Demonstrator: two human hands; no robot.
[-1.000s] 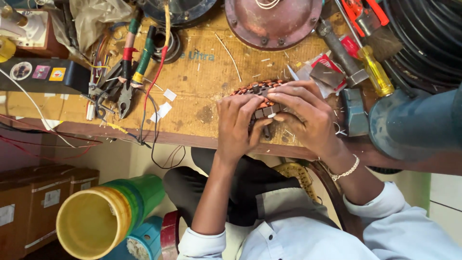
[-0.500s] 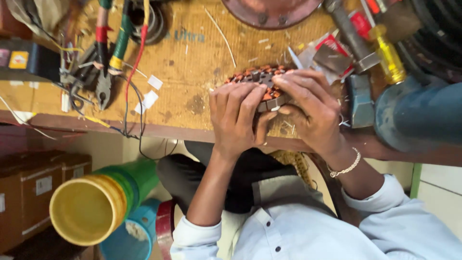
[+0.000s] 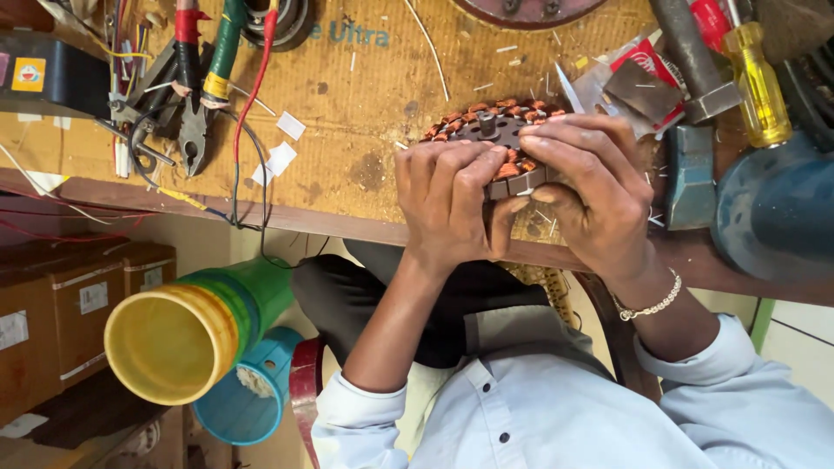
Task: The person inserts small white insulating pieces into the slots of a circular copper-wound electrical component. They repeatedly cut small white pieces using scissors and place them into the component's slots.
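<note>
A round motor stator point(image 3: 491, 128) with copper wire coils around its rim lies near the front edge of the wooden workbench point(image 3: 365, 122). Both hands grip its near side. My left hand point(image 3: 447, 204) curls over the lower left part, its fingertips pressing on the coils. From the right, my right hand point(image 3: 591, 191), a bracelet on its wrist, covers the other part with its fingers on the rim. Only the stator's far half and its centre hub show.
Pliers with red and green handles point(image 3: 195, 87) and tangled wires lie at the left. A yellow-handled screwdriver point(image 3: 756, 82), a hammer point(image 3: 691, 61) and a blue-grey motor housing point(image 3: 777, 208) crowd the right. Stacked yellow-green tubs point(image 3: 182, 334) and cardboard boxes point(image 3: 78, 304) stand below the bench.
The view has closed in and shifted right. Both hands stay on the stator, the fingers shifting slightly along the coils.
</note>
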